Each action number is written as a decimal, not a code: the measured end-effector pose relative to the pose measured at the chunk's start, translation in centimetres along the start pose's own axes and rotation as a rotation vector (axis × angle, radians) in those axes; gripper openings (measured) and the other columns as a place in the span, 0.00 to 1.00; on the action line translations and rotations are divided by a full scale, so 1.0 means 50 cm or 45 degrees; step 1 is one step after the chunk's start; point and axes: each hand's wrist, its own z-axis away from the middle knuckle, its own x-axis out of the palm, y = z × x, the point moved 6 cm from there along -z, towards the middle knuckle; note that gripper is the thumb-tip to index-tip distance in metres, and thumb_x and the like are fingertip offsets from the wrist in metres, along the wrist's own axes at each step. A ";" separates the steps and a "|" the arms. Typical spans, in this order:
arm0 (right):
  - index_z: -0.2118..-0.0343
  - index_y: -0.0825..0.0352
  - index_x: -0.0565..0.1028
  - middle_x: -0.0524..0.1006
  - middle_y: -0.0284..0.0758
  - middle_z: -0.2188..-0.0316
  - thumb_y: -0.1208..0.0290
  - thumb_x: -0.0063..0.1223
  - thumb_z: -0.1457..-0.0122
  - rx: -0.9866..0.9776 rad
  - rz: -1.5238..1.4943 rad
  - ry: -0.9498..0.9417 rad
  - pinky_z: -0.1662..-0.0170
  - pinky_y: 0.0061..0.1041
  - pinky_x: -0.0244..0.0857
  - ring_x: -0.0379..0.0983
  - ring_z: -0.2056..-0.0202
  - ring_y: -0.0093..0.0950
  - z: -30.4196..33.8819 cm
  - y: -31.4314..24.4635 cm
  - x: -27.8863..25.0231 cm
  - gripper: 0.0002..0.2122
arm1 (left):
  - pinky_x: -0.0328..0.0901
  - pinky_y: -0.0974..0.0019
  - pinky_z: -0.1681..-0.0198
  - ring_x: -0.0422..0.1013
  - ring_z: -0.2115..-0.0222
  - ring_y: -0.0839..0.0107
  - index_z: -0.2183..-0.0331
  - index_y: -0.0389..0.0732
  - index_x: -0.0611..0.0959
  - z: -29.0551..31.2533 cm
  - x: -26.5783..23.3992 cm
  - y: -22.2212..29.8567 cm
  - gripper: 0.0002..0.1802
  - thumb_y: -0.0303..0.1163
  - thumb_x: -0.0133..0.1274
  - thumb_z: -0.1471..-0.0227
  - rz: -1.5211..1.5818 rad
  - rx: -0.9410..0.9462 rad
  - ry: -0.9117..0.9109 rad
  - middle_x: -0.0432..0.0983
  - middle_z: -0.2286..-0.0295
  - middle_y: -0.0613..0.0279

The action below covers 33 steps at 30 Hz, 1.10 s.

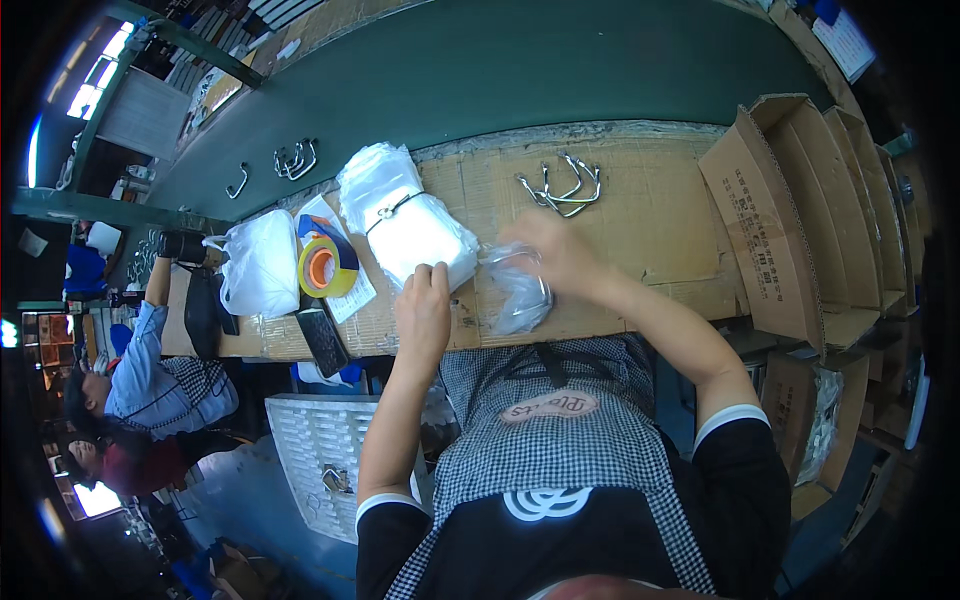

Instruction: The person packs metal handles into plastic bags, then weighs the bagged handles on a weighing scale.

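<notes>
A stack of white, clear plastic bags (420, 235) lies on the cardboard-covered bench, with a dark band and a small metal piece across it. My left hand (425, 305) is closed at the stack's near corner, fingertips pressed on the bags. To the right, my right hand (552, 250), slightly blurred, grips a loose clear plastic bag (520, 300). A thin, shiny curved edge shows beside that bag under the hand; I cannot tell whether it is metal. Beyond the right hand lie several bent chrome handles (570, 190).
Left of the stack are yellow tape rolls (340, 268), a white plastic carrier bag (260, 265) and a phone (322, 342). More chrome handles (296, 160) lie on the green surface (480, 80). Open cardboard boxes (770, 220) stand right. A co-worker (170, 375) is at the left.
</notes>
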 end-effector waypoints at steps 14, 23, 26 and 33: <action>0.69 0.71 0.73 0.78 0.42 0.72 0.72 0.53 0.43 0.536 -0.017 0.556 0.75 0.31 0.69 0.76 0.76 0.33 -0.050 0.108 -0.184 0.07 | 0.64 0.67 0.73 0.72 0.76 0.66 0.70 0.36 0.81 -0.033 -0.088 -0.008 0.04 0.20 0.56 0.52 0.716 -0.206 0.434 0.74 0.77 0.58; 0.68 0.71 0.70 0.77 0.37 0.70 0.76 0.48 0.39 0.786 -1.539 0.229 0.81 0.14 0.65 0.74 0.78 0.19 -0.065 -0.049 -0.080 0.04 | 0.62 0.72 0.79 0.69 0.81 0.72 0.68 0.35 0.81 -0.049 -0.146 0.075 0.07 0.15 0.53 0.51 0.954 0.005 0.429 0.70 0.79 0.59; 0.69 0.69 0.68 0.77 0.41 0.66 0.76 0.48 0.40 0.391 -0.946 0.520 0.74 0.19 0.69 0.76 0.72 0.23 -0.027 -0.103 -0.071 0.03 | 0.63 0.72 0.80 0.69 0.83 0.74 0.70 0.32 0.78 -0.041 -0.161 0.099 0.02 0.16 0.52 0.49 1.015 -0.094 0.474 0.71 0.80 0.60; 0.74 0.67 0.69 0.77 0.44 0.57 0.75 0.54 0.50 -0.701 0.247 0.361 0.60 0.31 0.73 0.76 0.57 0.36 0.045 -0.189 -0.053 0.05 | 0.61 0.67 0.82 0.67 0.84 0.68 0.68 0.35 0.79 0.015 -0.194 0.168 0.11 0.17 0.59 0.59 0.700 0.349 0.686 0.72 0.80 0.60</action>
